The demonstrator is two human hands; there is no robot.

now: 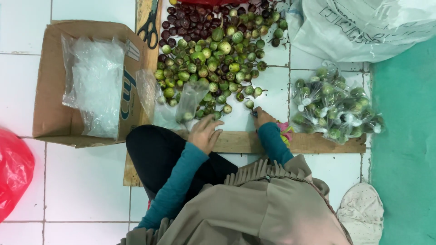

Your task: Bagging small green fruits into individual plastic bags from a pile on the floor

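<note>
A heap of small round green eggplants [218,63] lies on the white tile floor, with dark purple ones [190,20] behind it. My left hand [206,131] rests with its fingers apart at the heap's near edge, touching a clear plastic bag [179,104] that holds a few green eggplants. My right hand [263,117] is curled at the heap's right corner, fingertips close to one green eggplant [249,104]. Whether it grips anything is hidden. Both arms wear teal sleeves.
A cardboard box [54,90] with clear bags inside sits at left, with scissors [149,28] behind it. Tied bags of packed eggplants [334,106] lie right, beside a white sack [363,27]. A wooden board [318,143] crosses under my hands. A red bag [13,172] is at far left.
</note>
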